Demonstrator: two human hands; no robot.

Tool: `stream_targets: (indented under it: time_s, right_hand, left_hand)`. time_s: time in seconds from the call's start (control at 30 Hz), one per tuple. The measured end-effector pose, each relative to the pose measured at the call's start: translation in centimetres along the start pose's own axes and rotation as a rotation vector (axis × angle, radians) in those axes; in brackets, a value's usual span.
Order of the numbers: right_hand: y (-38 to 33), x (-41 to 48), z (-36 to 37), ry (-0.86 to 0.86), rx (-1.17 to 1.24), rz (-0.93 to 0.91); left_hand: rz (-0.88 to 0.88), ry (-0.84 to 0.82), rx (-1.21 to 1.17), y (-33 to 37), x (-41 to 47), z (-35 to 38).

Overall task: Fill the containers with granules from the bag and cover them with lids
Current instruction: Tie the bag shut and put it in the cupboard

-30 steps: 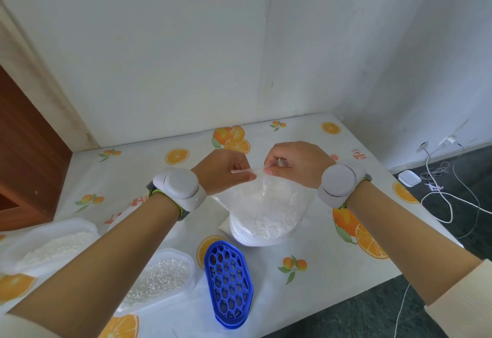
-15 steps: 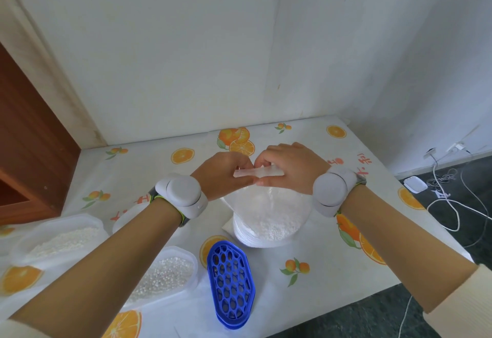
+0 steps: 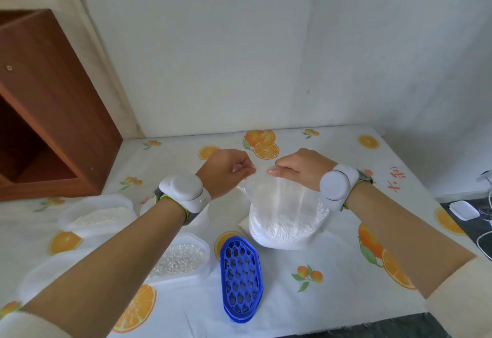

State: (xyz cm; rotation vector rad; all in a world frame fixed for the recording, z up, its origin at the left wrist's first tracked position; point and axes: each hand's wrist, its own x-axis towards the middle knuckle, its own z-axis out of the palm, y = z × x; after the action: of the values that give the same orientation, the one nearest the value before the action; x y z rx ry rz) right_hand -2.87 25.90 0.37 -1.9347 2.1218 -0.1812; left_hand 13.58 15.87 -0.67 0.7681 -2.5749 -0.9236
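Observation:
A clear plastic bag (image 3: 285,220) of white granules stands on the table, right of centre. My left hand (image 3: 225,171) and my right hand (image 3: 300,168) each pinch the bag's top edge, a small gap between them. A translucent container (image 3: 183,257) holding white beads sits near my left forearm. Another translucent container (image 3: 98,215) with fine white granules lies further left. A blue perforated lid (image 3: 241,276) rests flat in front of the bag.
The table (image 3: 332,297) has an orange-print cloth and ends close at the front and right. A brown wooden cabinet (image 3: 45,113) stands at the left, a white wall behind. Cables and a white adapter (image 3: 467,209) lie on the dark floor at the right.
My hands, pressed together over the bag's mouth half a second ago, have drawn slightly apart along its top edge. The view has shifted right and down a little.

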Motion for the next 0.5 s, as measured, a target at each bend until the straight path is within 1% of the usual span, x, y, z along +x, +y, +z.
stream_targets:
  time_s: [0.23,0.33,0.5]
  right_hand:
    - [0.4,-0.3,-2.8,0.096,0.039,-0.023]
    - [-1.0,-1.0,-4.8,0.157,0.017,-0.048]
    - [-4.3,-2.6,-7.4,0.186,-0.019,-0.127]
  left_hand:
    - [0.037,0.111,0.072,3.0,0.3,-1.6]
    - [0.073,0.171,0.084,4.2,-0.6,-3.5]
    - [0.122,0.247,0.084,5.5,-3.6,-6.1]
